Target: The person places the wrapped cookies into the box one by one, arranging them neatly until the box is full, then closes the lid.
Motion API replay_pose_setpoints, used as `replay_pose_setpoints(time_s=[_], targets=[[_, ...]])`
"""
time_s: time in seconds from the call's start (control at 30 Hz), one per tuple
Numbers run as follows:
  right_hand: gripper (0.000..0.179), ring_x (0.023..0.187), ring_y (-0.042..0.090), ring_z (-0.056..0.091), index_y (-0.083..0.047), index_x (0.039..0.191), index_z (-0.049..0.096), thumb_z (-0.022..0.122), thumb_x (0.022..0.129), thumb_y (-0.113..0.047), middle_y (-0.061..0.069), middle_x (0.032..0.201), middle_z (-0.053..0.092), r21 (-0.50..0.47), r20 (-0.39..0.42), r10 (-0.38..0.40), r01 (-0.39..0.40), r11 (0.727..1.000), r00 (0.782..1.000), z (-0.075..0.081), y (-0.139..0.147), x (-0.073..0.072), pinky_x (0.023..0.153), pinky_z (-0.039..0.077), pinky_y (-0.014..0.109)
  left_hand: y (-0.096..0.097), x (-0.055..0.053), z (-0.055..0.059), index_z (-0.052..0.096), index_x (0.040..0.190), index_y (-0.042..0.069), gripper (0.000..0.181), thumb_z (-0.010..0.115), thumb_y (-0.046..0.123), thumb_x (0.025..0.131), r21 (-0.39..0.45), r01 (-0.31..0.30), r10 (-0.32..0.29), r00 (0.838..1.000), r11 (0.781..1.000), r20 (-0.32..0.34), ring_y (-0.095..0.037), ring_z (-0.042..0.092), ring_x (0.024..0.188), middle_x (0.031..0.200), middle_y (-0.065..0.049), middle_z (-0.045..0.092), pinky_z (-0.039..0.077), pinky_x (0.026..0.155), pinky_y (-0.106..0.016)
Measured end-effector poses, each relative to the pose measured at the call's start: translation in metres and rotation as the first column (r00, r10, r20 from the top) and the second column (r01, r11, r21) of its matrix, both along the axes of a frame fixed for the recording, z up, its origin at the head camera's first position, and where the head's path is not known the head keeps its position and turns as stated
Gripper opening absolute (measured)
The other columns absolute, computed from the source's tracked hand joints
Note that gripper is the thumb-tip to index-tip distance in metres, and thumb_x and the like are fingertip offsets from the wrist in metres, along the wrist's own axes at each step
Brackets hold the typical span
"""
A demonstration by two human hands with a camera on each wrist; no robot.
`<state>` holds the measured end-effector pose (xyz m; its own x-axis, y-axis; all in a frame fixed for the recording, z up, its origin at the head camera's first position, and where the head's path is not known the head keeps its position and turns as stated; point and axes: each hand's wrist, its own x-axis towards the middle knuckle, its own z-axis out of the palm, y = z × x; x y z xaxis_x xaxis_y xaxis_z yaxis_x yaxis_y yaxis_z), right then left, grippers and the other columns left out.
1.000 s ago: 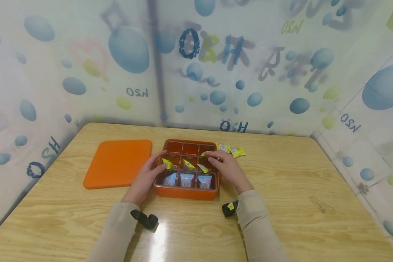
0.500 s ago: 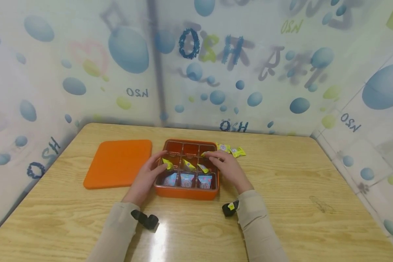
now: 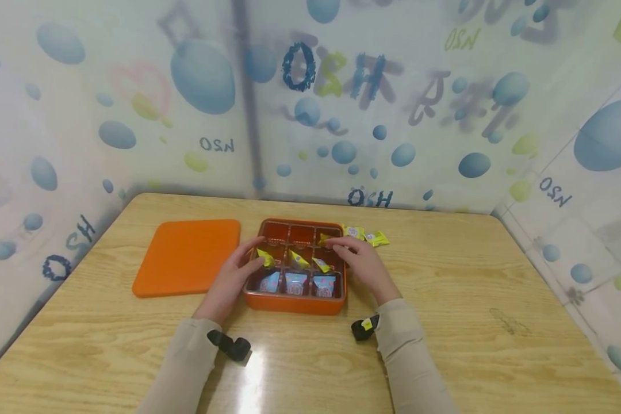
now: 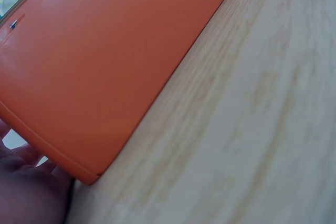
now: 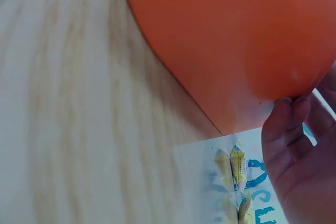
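Observation:
An orange box (image 3: 294, 305) with a clear divided insert stands in front of me. Blue wrapped candies (image 3: 295, 284) fill its near row, and yellow wrapped candies (image 3: 299, 260) lie in the middle row. My left hand (image 3: 230, 280) rests at the box's left side, its thumb over the rim close to a yellow candy. At the back right compartment, my right hand (image 3: 365, 265) has its fingertips over the rim, right beside another yellow candy (image 3: 324, 238). In the right wrist view, the fingers (image 5: 278, 119) bend over the box's edge; their tips are hidden behind it.
An orange lid (image 3: 188, 257) lies flat on the wooden table (image 3: 445, 322), left of the box. Two yellow candies (image 3: 376, 238) lie on the table beyond my right hand. A patterned wall (image 3: 300, 144) borders the table's back edge.
The yellow candy at my right fingertips has dropped into the back right compartment, and those fingers have drawn slightly right. My left hand and the box have stayed in place.

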<state>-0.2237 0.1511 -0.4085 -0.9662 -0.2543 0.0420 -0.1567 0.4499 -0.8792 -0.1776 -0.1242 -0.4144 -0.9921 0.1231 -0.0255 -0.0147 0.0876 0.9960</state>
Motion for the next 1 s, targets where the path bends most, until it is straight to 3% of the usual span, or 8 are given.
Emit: replay_pose_setpoints(time_s=[0.23, 0.37, 0.53, 0.77, 1.0], targets=[[0.027, 0.106, 0.016, 0.05, -0.011, 0.112, 0.062, 0.047, 0.093, -0.024, 0.001, 0.111, 0.06, -0.064, 0.041, 0.002, 0.001, 0.998, 0.999, 0.019, -0.004, 0.011, 0.09, 0.041, 0.038, -0.004, -0.01, -0.017, 0.041, 0.132, 0.031, 0.046, 0.055, 0.033, 0.088, -0.007, -0.016, 0.017, 1.0, 1.0, 0.006, -0.021, 0.016, 0.133, 0.142, 0.011, 0.028, 0.016, 0.104, -0.051], [0.028, 0.106, 0.018, 0.051, -0.008, 0.114, 0.06, 0.046, 0.094, -0.021, 0.004, 0.112, 0.059, -0.058, 0.019, 0.008, -0.007, 0.998, 1.0, 0.026, -0.006, 0.017, 0.087, 0.043, 0.037, -0.004, -0.014, -0.023, 0.042, 0.131, 0.03, 0.046, 0.056, 0.034, 0.087, 0.005, -0.022, 0.022, 1.0, 1.0, -0.014, -0.02, 0.016, 0.133, 0.142, 0.011, 0.028, 0.016, 0.104, -0.049], [0.029, 0.103, 0.023, 0.052, -0.007, 0.116, 0.058, 0.043, 0.095, -0.019, 0.008, 0.109, 0.061, -0.119, -0.009, 0.006, -0.007, 0.993, 1.0, 0.024, -0.004, 0.017, 0.077, 0.045, 0.041, -0.003, -0.014, -0.023, 0.042, 0.132, 0.027, 0.047, 0.056, 0.031, 0.087, 0.036, -0.018, 0.019, 1.0, 0.999, -0.023, -0.018, 0.015, 0.133, 0.142, 0.011, 0.027, 0.015, 0.105, -0.046], [0.028, 0.101, 0.022, 0.052, -0.007, 0.117, 0.057, 0.043, 0.095, -0.018, 0.01, 0.104, 0.062, -0.173, -0.024, -0.018, 0.014, 0.985, 1.0, 0.022, -0.002, 0.015, 0.076, 0.046, 0.046, -0.004, -0.014, -0.022, 0.042, 0.131, 0.028, 0.046, 0.056, 0.031, 0.087, 0.034, -0.016, 0.016, 1.0, 0.999, -0.016, -0.018, 0.015, 0.133, 0.142, 0.011, 0.027, 0.015, 0.105, -0.047], [0.03, 0.078, 0.037, 0.047, -0.005, 0.12, 0.054, 0.043, 0.095, -0.018, 0.012, 0.101, 0.062, -0.21, -0.026, -0.08, 0.073, 0.975, 0.996, 0.021, -0.002, 0.013, 0.074, 0.046, 0.048, -0.004, -0.014, -0.022, 0.042, 0.131, 0.028, 0.046, 0.056, 0.032, 0.087, 0.038, -0.014, 0.014, 1.0, 0.999, -0.021, -0.019, 0.015, 0.133, 0.142, 0.011, 0.027, 0.015, 0.105, -0.048]])
